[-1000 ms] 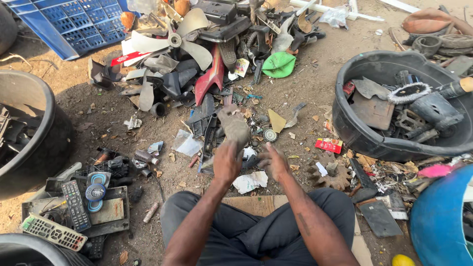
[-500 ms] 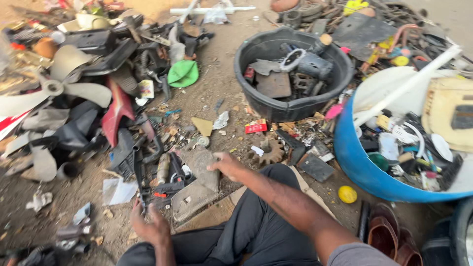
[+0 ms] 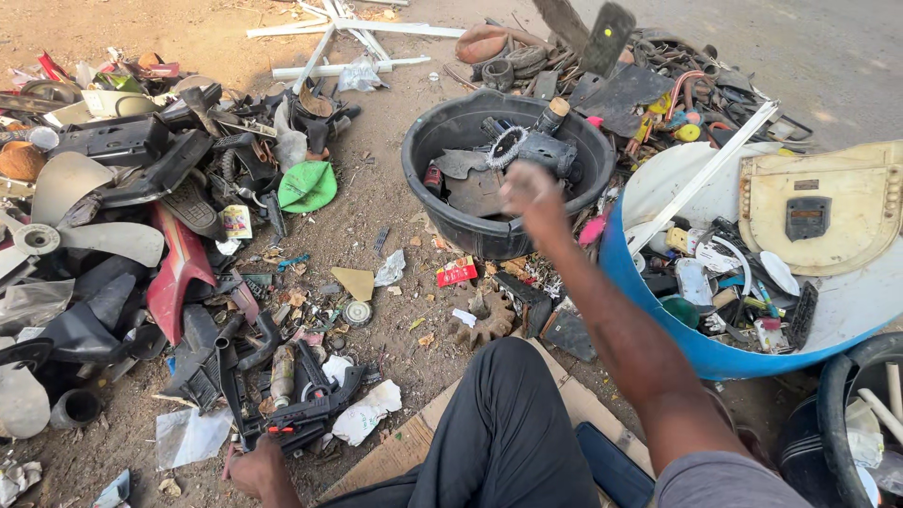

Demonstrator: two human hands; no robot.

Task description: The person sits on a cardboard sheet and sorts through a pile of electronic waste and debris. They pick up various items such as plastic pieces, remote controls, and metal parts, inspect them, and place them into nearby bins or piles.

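Note:
My right hand (image 3: 530, 191) is stretched out over the near rim of a black tub (image 3: 467, 240). It is blurred by motion and nothing shows in it. The tub holds a dark motor part (image 3: 548, 150) and flat scrap. A dark flat piece with a yellow spot (image 3: 608, 36) stands up beyond the tub; I cannot tell whether it is in the air. My left hand (image 3: 259, 470) is low at the bottom left, on the ground against a black plastic part with red bits (image 3: 306, 420). Its fingers are hidden.
A blue drum (image 3: 658, 325) full of small scrap, with a cream panel (image 3: 828, 202) on top, stands at the right, and a black bucket (image 3: 830, 414) below it. Fan blades, a red plastic piece (image 3: 179, 277) and a green cap (image 3: 306, 185) lie left. A rusty gear (image 3: 484, 326) lies near my knee.
The view has swung right. My right arm has swept from the flat grey piece on the ground up to the black tub. The left hand has stayed low at the left.

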